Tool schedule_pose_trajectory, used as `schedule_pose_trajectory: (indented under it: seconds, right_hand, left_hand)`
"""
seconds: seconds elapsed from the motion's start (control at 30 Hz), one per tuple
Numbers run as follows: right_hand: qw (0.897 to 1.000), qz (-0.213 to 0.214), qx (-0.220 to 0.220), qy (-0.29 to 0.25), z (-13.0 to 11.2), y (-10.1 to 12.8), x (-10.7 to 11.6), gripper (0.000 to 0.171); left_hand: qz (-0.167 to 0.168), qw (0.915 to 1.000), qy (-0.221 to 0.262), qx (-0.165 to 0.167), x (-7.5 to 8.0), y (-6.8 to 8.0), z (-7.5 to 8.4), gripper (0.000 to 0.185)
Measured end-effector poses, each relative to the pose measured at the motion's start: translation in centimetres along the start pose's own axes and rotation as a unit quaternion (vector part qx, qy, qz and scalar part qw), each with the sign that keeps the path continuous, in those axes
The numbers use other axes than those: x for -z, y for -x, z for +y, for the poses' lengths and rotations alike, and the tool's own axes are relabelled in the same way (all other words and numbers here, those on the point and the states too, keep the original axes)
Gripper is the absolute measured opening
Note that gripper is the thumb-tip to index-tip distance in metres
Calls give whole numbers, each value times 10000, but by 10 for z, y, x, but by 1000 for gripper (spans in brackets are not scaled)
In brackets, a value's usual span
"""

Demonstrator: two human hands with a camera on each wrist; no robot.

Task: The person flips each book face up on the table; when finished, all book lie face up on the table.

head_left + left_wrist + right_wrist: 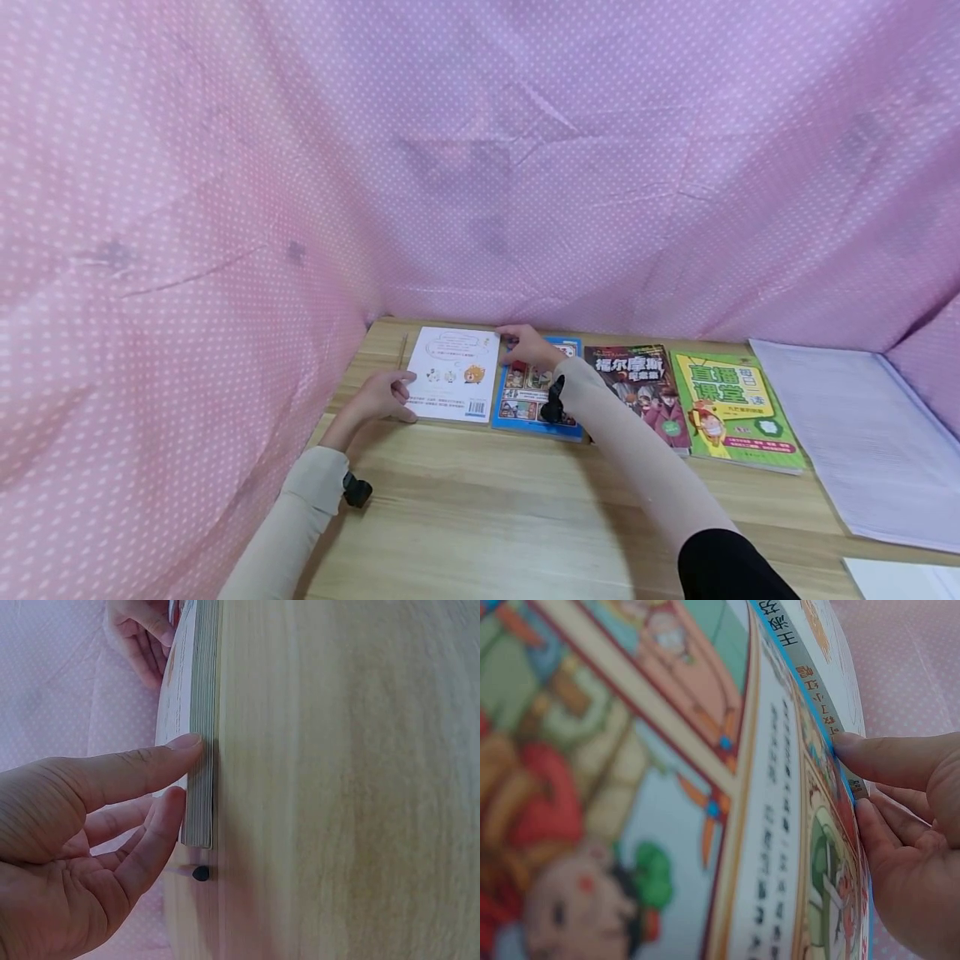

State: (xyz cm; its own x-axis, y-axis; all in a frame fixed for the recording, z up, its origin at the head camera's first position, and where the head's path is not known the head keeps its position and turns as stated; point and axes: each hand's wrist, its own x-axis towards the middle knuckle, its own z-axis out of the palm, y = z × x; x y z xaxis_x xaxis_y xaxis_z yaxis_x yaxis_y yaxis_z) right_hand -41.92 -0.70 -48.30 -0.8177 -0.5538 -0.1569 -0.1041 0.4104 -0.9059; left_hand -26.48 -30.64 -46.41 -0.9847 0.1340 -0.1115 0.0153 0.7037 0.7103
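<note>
A white book (pixel 450 396) lies flat on the table at the left of a row, its back cover with a barcode facing up. At its lower left corner, my left hand (pixel 378 398) has the thumb straight against the page edges (pixel 201 697) and the other fingers along the side. Touching the far right corner is my right hand (pixel 528 346), its thumb on the grey spine (pixel 810 679) in the right wrist view. Beneath the right forearm lies a blue comic book (pixel 517 410), close beside the white one.
Right of the comic are a dark detective book (pixel 637 392) and a green book (pixel 735 408). White sheets (pixel 862 433) lie farther right. A thin stick (pixel 403 350), dark-tipped in the left wrist view, lies left of the white book. Pink dotted cloth (pixel 480 208) hangs around the wooden table (pixel 465 517).
</note>
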Motion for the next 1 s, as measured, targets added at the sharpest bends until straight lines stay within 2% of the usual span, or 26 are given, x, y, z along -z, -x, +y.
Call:
schedule_pose_trajectory:
  seconds: [0.33, 0.6, 0.83, 1.0]
  right_hand:
    - [9999, -3, -18, 124, 0, 0, 1, 71]
    - [9997, -28, 43, 246, -2, 1, -1, 71]
    - [9993, 34, 5, 365, -7, 4, -5, 72]
    - [9989, 129, -51, 442, -13, 6, -9, 72]
  left_hand:
    - [62, 10000, 17, 56, 0, 0, -1, 79]
    - [278, 9994, -27, 222, -3, 1, -2, 82]
    - [422, 9988, -131, 226, -4, 2, -2, 85]
    - [548, 9983, -71, 202, -4, 3, -2, 74]
